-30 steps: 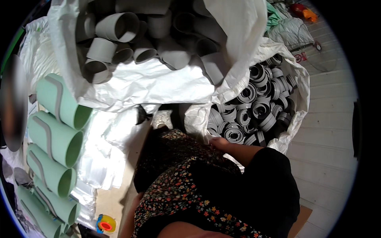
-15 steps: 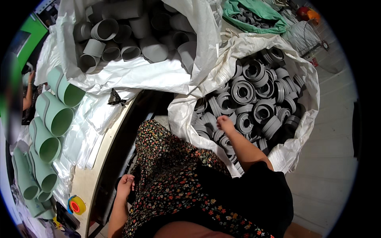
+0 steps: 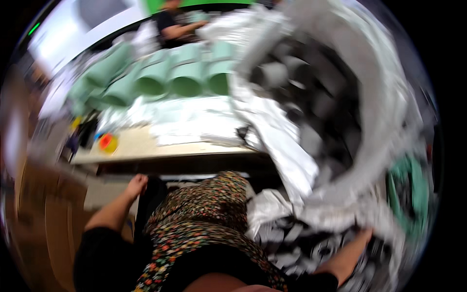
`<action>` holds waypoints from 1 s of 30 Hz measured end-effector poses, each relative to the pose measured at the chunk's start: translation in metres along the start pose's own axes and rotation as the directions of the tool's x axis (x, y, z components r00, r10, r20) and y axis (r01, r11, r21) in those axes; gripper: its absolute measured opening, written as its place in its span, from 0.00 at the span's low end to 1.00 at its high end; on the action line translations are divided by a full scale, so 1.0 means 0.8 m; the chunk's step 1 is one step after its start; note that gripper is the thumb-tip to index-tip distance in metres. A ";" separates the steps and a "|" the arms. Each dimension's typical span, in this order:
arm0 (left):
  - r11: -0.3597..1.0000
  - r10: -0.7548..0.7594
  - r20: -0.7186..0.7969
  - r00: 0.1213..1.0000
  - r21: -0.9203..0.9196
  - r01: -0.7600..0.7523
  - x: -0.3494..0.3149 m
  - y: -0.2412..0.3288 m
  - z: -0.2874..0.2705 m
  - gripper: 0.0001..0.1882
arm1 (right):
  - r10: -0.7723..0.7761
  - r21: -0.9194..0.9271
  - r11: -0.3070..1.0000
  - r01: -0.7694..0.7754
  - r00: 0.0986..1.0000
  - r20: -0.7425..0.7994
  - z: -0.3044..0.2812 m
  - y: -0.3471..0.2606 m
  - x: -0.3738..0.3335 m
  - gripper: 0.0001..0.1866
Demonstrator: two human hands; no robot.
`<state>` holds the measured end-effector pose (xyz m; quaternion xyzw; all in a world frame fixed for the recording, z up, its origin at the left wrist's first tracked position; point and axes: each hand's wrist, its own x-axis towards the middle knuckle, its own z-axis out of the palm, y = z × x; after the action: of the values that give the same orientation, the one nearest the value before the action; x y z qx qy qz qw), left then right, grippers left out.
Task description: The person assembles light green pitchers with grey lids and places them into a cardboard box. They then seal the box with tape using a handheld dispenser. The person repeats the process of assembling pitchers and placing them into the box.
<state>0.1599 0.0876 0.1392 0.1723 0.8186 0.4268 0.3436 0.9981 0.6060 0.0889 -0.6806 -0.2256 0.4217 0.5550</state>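
My left hand (image 3: 138,184) hangs in front of the table with its fingers curled closed; anything inside them is hidden. On the right, my right hand (image 3: 365,235) reaches over a white woven sack (image 3: 270,204) holding many grey ringed pipe fittings (image 3: 323,249). Motion blurs its fingers, so I cannot see whether it holds a fitting. Beyond that sack stands a larger white bag (image 3: 294,155) of short grey pipe pieces (image 3: 275,74). Pale green cylinders (image 3: 187,78) lie in a row across the table.
The table (image 3: 141,141) carries clear plastic bags (image 3: 194,121) and a yellow-and-red tape roll (image 3: 107,143). Cardboard boxes (image 3: 61,238) stand at lower left, a green sack (image 3: 408,194) at far right. Another person (image 3: 175,27) is across the table.
My view has swung left, bringing the table to the front. My right hand has shifted from the near part of the fittings sack toward its far edge. My left hand stays closed.
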 end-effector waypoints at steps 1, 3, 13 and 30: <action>1.000 -0.001 -0.118 0.993 0.022 0.004 -0.003 -0.028 -0.034 0.11 | 0.039 -0.040 0.999 -0.035 0.996 0.085 0.035 0.030 -0.014 0.21; 0.997 -0.081 -0.269 0.960 -0.040 0.073 -0.022 0.003 -0.042 0.11 | 0.145 -0.118 0.985 -0.129 0.979 0.144 0.051 0.078 -0.088 0.21; 0.929 -0.277 -0.545 0.791 0.058 0.366 -0.088 -0.059 -0.133 0.08 | 0.311 -0.187 0.941 -0.283 0.940 0.141 0.057 0.101 -0.188 0.23; 0.981 0.067 0.249 0.966 -0.191 -0.018 0.015 0.023 0.041 0.11 | -0.060 0.428 0.904 -0.012 0.986 0.154 0.073 -0.085 -0.521 0.28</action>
<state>0.1744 0.1237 0.1360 0.2102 0.7202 0.4834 0.4511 0.7351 0.3351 0.2860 -0.5030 -0.1809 0.5083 0.6752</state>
